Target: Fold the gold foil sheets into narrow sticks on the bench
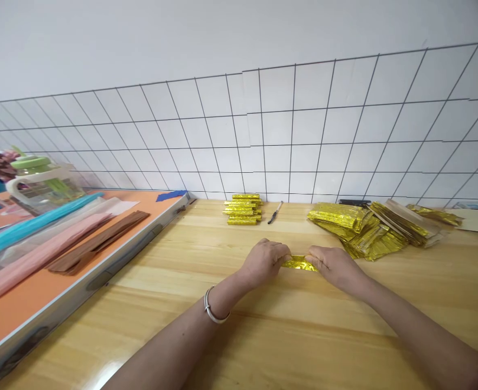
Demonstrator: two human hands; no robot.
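Left hand [264,261] and right hand [331,265] pinch a gold foil strip [299,264] on the wooden table [288,336].

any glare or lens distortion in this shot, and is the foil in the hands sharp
Head view: soft, even light, faint shadows under the forearms; the gold foil strip between the left hand and right hand glints, detail washed out; the wide lens bows the wall grid; the top right corner darkens.

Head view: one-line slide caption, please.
On the wooden table, left hand and right hand pinch a gold foil strip; folded stack behind, loose foil pile at right.
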